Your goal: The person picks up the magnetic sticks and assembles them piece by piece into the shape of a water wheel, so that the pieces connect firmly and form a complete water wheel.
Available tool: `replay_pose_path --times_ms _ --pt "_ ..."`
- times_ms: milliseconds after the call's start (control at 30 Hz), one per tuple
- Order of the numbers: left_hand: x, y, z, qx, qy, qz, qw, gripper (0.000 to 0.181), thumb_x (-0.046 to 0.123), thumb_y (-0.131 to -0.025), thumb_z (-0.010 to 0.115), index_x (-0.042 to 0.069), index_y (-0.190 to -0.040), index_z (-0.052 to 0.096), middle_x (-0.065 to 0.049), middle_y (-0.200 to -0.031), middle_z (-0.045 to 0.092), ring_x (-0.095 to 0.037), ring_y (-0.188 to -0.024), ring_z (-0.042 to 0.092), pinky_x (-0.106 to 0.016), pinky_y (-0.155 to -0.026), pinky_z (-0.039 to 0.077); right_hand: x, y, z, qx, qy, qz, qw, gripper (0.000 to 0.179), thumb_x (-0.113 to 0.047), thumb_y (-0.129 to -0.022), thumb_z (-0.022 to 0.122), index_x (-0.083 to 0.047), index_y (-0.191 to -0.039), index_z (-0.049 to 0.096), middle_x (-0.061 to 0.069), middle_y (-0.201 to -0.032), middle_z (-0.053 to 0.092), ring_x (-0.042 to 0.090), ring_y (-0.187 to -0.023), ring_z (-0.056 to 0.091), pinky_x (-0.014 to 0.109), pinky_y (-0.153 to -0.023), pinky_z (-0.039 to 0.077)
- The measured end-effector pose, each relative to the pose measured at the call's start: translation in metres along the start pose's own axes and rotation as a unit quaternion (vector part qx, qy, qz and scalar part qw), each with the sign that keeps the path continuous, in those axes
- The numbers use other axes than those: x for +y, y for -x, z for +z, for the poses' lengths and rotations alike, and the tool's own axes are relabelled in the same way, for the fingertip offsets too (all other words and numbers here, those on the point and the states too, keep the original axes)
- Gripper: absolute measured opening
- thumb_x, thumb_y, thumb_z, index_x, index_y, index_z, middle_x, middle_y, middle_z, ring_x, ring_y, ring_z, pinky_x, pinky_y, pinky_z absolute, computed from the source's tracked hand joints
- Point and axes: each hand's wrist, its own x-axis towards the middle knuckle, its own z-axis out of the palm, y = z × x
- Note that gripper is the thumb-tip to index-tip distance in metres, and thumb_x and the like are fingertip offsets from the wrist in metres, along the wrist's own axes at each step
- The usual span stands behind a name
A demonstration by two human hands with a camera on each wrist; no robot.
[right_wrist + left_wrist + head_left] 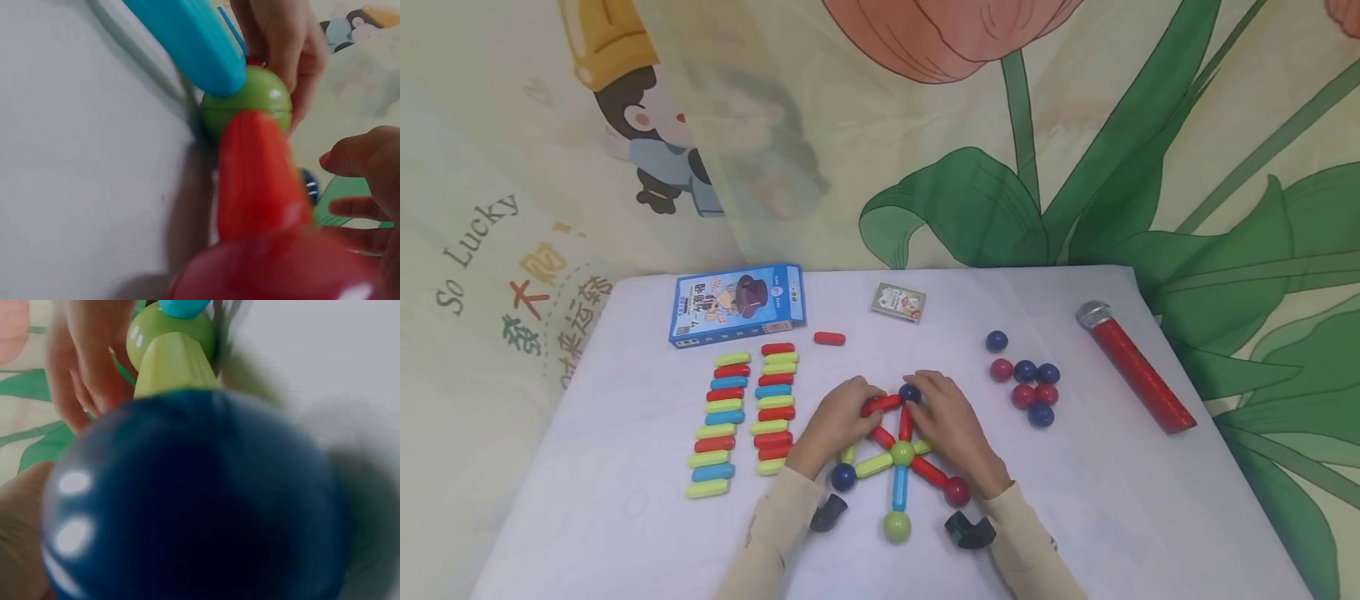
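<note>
My left hand (842,417) pinches a red rod (886,403) at the far side of a ball-and-rod figure. At that rod's right end, my right hand (953,421) has its fingertips about a dark blue ball (910,393). Rods spread from a green ball (902,453) at the centre. A yellow-green rod (874,465) runs to another dark blue ball (194,506), large in the left wrist view. One light-blue rod (899,489) leads to a nearer green ball (897,526). Another red rod (259,175) joins a dark red ball (275,269). My hands partly hide the far rods.
Two columns of coloured rods (724,406) lie left, with a single red rod (829,338) beyond. Loose balls (1024,395) cluster right, near a red microphone-like tube (1138,371). A blue box (737,304) and small card pack (898,302) sit behind. Black curved pieces (970,531) appear near the wrists.
</note>
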Motion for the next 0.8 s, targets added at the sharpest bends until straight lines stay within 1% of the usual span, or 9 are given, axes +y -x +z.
replay_pose_path --times_ms 100,233,300,333,400,500,600,667,800 --pt "-0.007 -0.002 -0.005 0.033 0.012 -0.013 0.9993 0.044 0.030 -0.086 0.071 0.017 -0.126 0.061 0.001 -0.108 0.059 -0.016 -0.100 0.055 -0.033 -0.086 0.054 -0.006 0.013 -0.005 0.026 0.015 -0.047 0.9985 0.036 -0.019 -0.083 0.076 -0.017 -0.117 0.064 -0.001 -0.114 0.059 0.015 -0.102 0.056 0.029 -0.086 0.053" --pt "-0.022 -0.015 -0.023 0.118 0.010 -0.025 0.9927 0.042 0.025 -0.091 0.066 0.018 -0.131 0.056 -0.005 -0.132 0.052 -0.024 -0.122 0.048 -0.043 -0.098 0.048 -0.015 0.036 -0.004 0.015 0.010 -0.116 0.9931 0.029 -0.016 -0.077 0.080 -0.019 -0.103 0.068 -0.006 -0.101 0.061 0.009 -0.088 0.050 0.022 -0.074 0.050" --pt "-0.030 -0.023 -0.034 0.141 0.004 -0.040 0.9892 0.045 0.017 -0.091 0.064 0.016 -0.135 0.053 -0.008 -0.141 0.046 -0.029 -0.130 0.042 -0.047 -0.101 0.045 -0.017 0.045 0.000 0.006 0.024 -0.139 0.9900 0.027 -0.017 -0.076 0.081 -0.020 -0.100 0.070 -0.006 -0.103 0.062 0.008 -0.087 0.049 0.022 -0.073 0.048" --pt "-0.033 -0.026 -0.038 0.142 -0.004 -0.046 0.9888 0.047 0.014 -0.092 0.063 0.016 -0.137 0.051 -0.009 -0.145 0.043 -0.030 -0.134 0.038 -0.048 -0.103 0.042 -0.018 0.049 0.002 0.005 0.030 -0.144 0.9892 0.027 -0.017 -0.076 0.081 -0.021 -0.100 0.071 -0.006 -0.104 0.063 0.009 -0.088 0.050 0.023 -0.075 0.048" --pt "-0.038 -0.032 -0.045 0.124 -0.011 -0.064 0.9902 0.050 0.011 -0.092 0.062 0.015 -0.140 0.048 -0.010 -0.149 0.039 -0.032 -0.138 0.033 -0.048 -0.106 0.039 -0.018 0.054 0.005 0.007 0.043 -0.146 0.9883 0.028 -0.016 -0.076 0.081 -0.021 -0.102 0.072 -0.005 -0.108 0.064 0.010 -0.091 0.051 0.025 -0.077 0.048" --pt "-0.042 -0.038 -0.049 0.095 -0.014 -0.087 0.9916 0.050 0.010 -0.091 0.064 0.013 -0.138 0.050 -0.012 -0.142 0.046 -0.032 -0.133 0.040 -0.047 -0.104 0.041 -0.018 0.056 0.007 0.001 0.053 -0.141 0.9885 0.032 -0.015 -0.077 0.079 -0.021 -0.107 0.072 -0.005 -0.113 0.064 0.011 -0.097 0.052 0.027 -0.081 0.049" --pt "-0.040 -0.041 -0.046 0.095 -0.013 -0.086 0.9917 0.042 0.008 -0.089 0.067 0.009 -0.130 0.058 -0.013 -0.122 0.058 -0.029 -0.115 0.053 -0.043 -0.098 0.048 -0.016 0.055 0.006 -0.006 0.053 -0.133 0.9896 0.032 -0.013 -0.077 0.079 -0.022 -0.107 0.072 -0.007 -0.115 0.064 0.010 -0.099 0.051 0.027 -0.083 0.049" --pt "-0.038 -0.041 -0.042 0.100 -0.008 -0.088 0.9911 0.038 0.009 -0.088 0.068 0.009 -0.125 0.061 -0.012 -0.112 0.060 -0.027 -0.105 0.056 -0.041 -0.093 0.051 -0.015 0.055 0.005 -0.011 0.050 -0.131 0.9900 0.032 -0.012 -0.077 0.080 -0.022 -0.106 0.073 -0.008 -0.115 0.064 0.010 -0.099 0.051 0.027 -0.083 0.049" --pt "-0.032 -0.037 -0.035 0.093 0.042 -0.087 0.9909 0.037 0.011 -0.088 0.068 0.011 -0.124 0.061 -0.009 -0.111 0.060 -0.024 -0.103 0.057 -0.040 -0.091 0.052 -0.011 0.055 0.006 -0.013 0.039 -0.128 0.9909 0.032 -0.010 -0.077 0.080 -0.023 -0.105 0.073 -0.008 -0.116 0.064 0.010 -0.101 0.051 0.026 -0.085 0.050"
